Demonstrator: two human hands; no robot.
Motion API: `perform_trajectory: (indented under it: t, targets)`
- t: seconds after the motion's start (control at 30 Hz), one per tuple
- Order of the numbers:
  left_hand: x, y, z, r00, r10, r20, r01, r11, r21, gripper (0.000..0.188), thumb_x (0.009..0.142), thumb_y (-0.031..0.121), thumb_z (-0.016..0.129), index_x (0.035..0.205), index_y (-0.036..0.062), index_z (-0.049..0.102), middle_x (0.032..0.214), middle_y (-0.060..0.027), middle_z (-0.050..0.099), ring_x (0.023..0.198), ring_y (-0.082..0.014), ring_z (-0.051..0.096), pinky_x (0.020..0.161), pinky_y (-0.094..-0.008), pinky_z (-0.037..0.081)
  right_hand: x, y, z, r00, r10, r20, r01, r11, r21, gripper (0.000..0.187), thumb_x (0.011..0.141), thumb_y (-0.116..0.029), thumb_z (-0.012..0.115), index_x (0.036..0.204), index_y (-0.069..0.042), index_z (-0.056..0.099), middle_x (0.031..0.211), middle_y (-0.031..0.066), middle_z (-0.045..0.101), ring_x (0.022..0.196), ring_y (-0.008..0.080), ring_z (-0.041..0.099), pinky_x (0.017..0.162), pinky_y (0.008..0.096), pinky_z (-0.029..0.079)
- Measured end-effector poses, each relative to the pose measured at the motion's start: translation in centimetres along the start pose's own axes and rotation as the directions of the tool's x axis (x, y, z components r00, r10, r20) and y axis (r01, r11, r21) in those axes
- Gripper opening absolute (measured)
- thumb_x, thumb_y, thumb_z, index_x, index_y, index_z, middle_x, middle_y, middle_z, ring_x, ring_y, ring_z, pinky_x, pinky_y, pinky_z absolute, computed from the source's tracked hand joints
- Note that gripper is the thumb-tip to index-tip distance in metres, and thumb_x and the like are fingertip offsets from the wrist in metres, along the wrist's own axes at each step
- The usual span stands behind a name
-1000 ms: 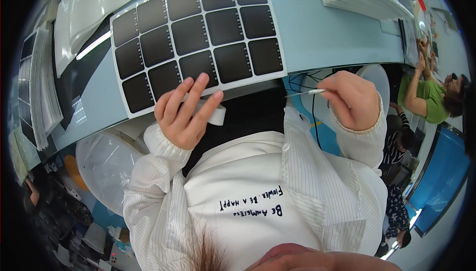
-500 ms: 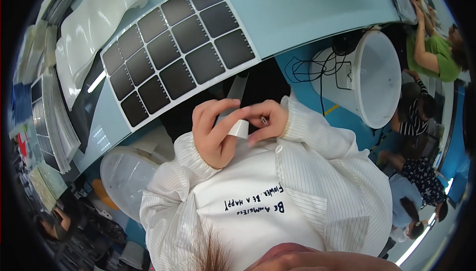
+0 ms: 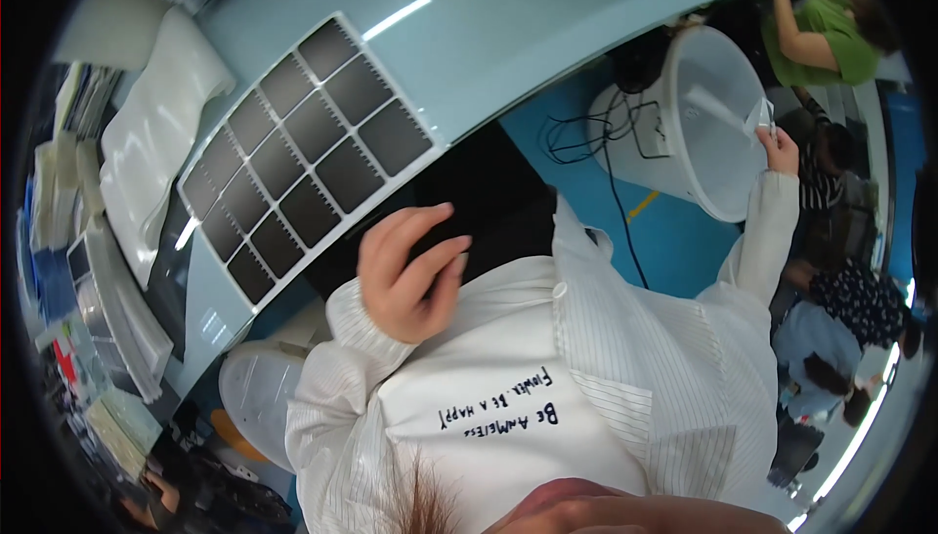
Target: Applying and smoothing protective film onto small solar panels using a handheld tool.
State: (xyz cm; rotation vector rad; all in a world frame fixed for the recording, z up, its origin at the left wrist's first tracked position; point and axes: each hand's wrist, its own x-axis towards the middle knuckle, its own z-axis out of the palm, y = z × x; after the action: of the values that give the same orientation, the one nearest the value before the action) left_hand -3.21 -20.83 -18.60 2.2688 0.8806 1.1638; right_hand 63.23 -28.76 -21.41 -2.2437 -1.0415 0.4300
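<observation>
My right hand [image 3: 779, 151] is stretched out to the far right, at the rim of a white bin [image 3: 674, 94] that stands with its mouth toward me. Pinched in its fingers is a small crumpled white scrap [image 3: 759, 116], thin and shiny like film or paper. In front of my chest, my left hand [image 3: 405, 275] is open, its fingers loosely bent and apart, with nothing seen in it. Beyond it, on the table edge, lies a white sheet of dark squares [image 3: 337, 158] in rows.
A pale blue-grey table [image 3: 469, 55] runs across the top. A curled white plastic sheet [image 3: 156, 133] and stacked papers [image 3: 122, 309] lie at the left. Black cable [image 3: 611, 158] hangs by the bin. A second pale bin [image 3: 256, 387] stands at lower left. Other people sit at the right.
My right hand has left my chest and reached right to the bin with the white scrap. My left hand has stayed near my chest, fingers now free. The view has shifted slightly.
</observation>
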Motion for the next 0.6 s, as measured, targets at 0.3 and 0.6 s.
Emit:
perform_trajectory:
  t: [0.3,0.6]
  targets:
    - [-1.0,-0.5,-3.2,1.000,-0.025,-0.001,0.025,0.978,0.208,0.021,0.069,-0.006,0.069,0.089,0.0019,0.070,0.108,-0.0162,0.066,0.097,-0.0322,0.061,0.084,-0.0370,0.051,1.0,5.2,7.7,0.907,0.026,-0.421,-0.181,0.925,-0.334,0.066,0.071,-0.038,0.085,0.123,-0.004,0.063,0.106,0.0137,0.070,0.094,0.0230,0.067,0.086,0.0341,0.051]
    - [-3.9,-1.3,-10.0,0.948,-0.177,-0.263,0.297,0.787,0.540,0.019,0.074,-0.005,0.068,0.091,0.0035,0.072,0.115,-0.0147,0.065,0.109,-0.0324,0.058,0.095,-0.0390,0.045,-10.2,-30.8,17.7,0.686,-0.683,0.248,0.669,0.728,0.154,0.028,0.088,0.000,0.063,0.116,0.000,0.063,0.093,0.0059,0.065,0.082,0.0108,0.061,0.076,0.0227,0.048]
